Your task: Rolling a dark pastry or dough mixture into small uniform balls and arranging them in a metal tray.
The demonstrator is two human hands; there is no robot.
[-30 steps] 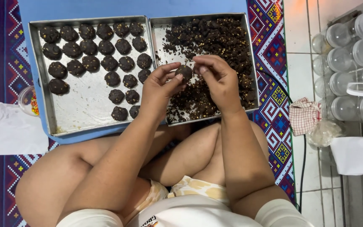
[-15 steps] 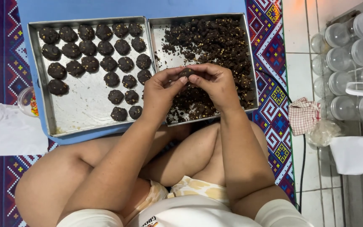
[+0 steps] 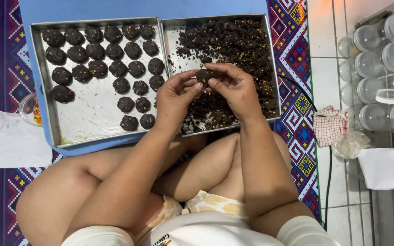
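A: Surroundings, largest first?

B: Patterned woven mat (image 3: 292,59) covers the floor. On it lies a blue board (image 3: 137,9) carrying two metal trays side by side, touching along their inner edges. White paper (image 3: 10,141) lies at the mat's left edge, with a small cup of coloured bits (image 3: 33,111) just beside the board's left edge. Right of the mat, on white tiles: clear lidded jars (image 3: 379,50) on their sides, a checked cloth (image 3: 330,125), a crumpled clear bag (image 3: 349,143). A black cable (image 3: 318,118) runs along the mat's right edge.

A: Anything in the way?

B: Both forearms cross the near edge of the right tray; the hands cover part of its contents.

A: Containers?

B: Left tray (image 3: 87,127): dark dough balls (image 3: 115,68) in rows, filling the far half and reaching toward the near right corner; near left part bare. Right tray (image 3: 175,50): loose dark crumbly dough (image 3: 238,45) with pale flecks, heaped along the far and right edges.

A: Hands?

B: Left hand (image 3: 174,98) and right hand (image 3: 233,86) meet over the right tray near its left edge, fingers curled around one dough lump (image 3: 204,75) pinched between the fingertips of both.

A: Versus earlier?

B: A second ago the hands were slightly apart, the lump nearer the left hand. Now closed together on it. Ball count on the left tray unchanged.
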